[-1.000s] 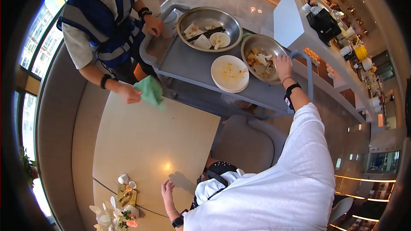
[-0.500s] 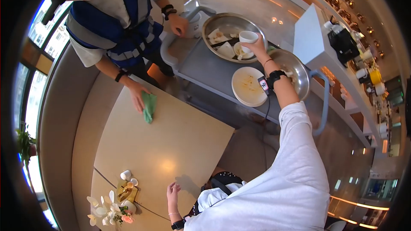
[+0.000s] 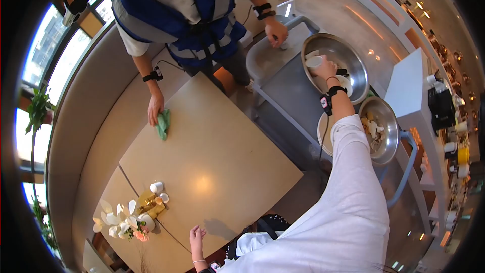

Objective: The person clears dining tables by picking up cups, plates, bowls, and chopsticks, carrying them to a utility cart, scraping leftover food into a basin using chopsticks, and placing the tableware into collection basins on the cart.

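Note:
My right hand (image 3: pixel 325 69) is closed round a small white cup (image 3: pixel 313 61), held at the left side of a large metal bowl (image 3: pixel 357 59) on a grey cart (image 3: pixel 284 88). White dishes (image 3: pixel 345 84) lie inside that bowl, partly hidden by my hand and wrist. Under my forearm, white plates (image 3: pixel 324 132) show only in part. A second metal bowl (image 3: pixel 388 144) with food scraps stands beside them. Low in the view, my left hand (image 3: pixel 196 238) hovers by the near edge of the table (image 3: pixel 227 156), holding nothing, its fingers loosely bent and apart.
Across the table a co-worker in a blue vest (image 3: pixel 202 35) holds a green cloth (image 3: pixel 162 123) on the tabletop. White flowers (image 3: pixel 121 217) and a golden tray (image 3: pixel 150 205) with small white containers stand at the table's left. A curved bench (image 3: pixel 96 136) runs behind it.
My view has swung, so the cart and bowls appear farther right and lower. My right hand has moved the cup to the bowl's left side. The co-worker's cloth has shifted across the table.

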The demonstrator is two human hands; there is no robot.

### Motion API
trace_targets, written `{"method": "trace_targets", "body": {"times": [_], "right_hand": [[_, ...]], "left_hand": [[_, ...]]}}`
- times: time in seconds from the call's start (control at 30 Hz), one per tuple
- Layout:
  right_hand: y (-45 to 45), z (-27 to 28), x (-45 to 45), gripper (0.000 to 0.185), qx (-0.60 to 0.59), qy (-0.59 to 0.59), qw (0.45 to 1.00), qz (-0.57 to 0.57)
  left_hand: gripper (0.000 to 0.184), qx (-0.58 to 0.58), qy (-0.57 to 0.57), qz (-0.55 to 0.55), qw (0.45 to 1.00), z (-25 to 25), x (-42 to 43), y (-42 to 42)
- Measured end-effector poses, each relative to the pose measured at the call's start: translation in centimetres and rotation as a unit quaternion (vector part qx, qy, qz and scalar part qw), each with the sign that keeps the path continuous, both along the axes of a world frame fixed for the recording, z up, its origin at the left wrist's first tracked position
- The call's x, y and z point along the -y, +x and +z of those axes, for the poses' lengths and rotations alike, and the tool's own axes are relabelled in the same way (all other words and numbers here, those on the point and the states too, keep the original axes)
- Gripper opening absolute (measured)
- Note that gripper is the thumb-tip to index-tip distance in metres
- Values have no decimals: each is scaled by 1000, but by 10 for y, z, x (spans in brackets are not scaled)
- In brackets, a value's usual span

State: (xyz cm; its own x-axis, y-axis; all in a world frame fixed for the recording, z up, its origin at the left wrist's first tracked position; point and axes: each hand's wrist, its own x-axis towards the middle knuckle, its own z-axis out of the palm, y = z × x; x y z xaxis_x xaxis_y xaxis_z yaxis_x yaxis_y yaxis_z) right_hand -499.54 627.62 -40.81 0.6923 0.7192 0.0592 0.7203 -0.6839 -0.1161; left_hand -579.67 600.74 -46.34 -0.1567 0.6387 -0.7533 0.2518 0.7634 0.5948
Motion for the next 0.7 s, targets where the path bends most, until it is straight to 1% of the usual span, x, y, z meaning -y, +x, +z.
{"method": "trace_targets", "body": {"times": [0.07,0.1,0.13,0.17,0.2,0.23,0.27,0.3,0.33,0.37,0.4,0.43,0.47,0.53,0.57,0.6,0.63,0.67,0.7], "right_hand": [[10,-13,1,67,32,-52,998,31],[8,-6,5,59,81,-95,989,79],[17,-19,7,56,132,-66,980,132],[0,-1,11,55,129,-76,979,141],[-12,14,15,56,160,-86,968,174],[-20,22,13,59,185,-130,957,183],[-24,34,7,58,184,-214,942,184],[8,10,-2,65,163,-247,936,192],[25,-4,-5,73,143,-284,933,170],[26,-2,-6,79,102,-318,932,142],[46,-20,5,63,151,-265,934,185],[58,-27,14,60,144,-242,938,200],[66,-31,20,58,86,-228,950,196],[93,-44,27,53,-91,-202,960,169],[110,-51,28,51,-217,-187,946,149],[127,-58,28,49,-333,-170,920,116],[150,-71,22,46,-447,-166,875,87],[128,-50,32,41,-373,-103,919,80],[103,-34,41,36,-266,-19,960,85]], "left_hand": [[32,10,5,16,1000,-1,5,1],[32,18,11,23,1000,1,7,2],[32,24,19,34,999,2,8,2],[33,38,20,39,998,1,11,1],[33,48,25,51,997,1,13,2],[34,54,36,59,996,0,15,0],[34,63,45,66,995,1,17,2],[34,65,55,70,994,-2,18,1],[34,70,64,69,993,-2,19,2],[34,66,64,67,993,4,22,3],[35,62,65,64,994,8,25,6],[35,60,66,58,994,12,26,7],[35,63,65,63,994,13,29,6],[36,67,56,77,993,15,46,0],[36,64,54,85,993,19,55,-3],[36,62,54,92,992,24,64,-8],[36,61,54,99,992,30,75,-13],[36,52,59,107,991,30,89,-22],[36,50,63,135,988,34,104,-28]]}}
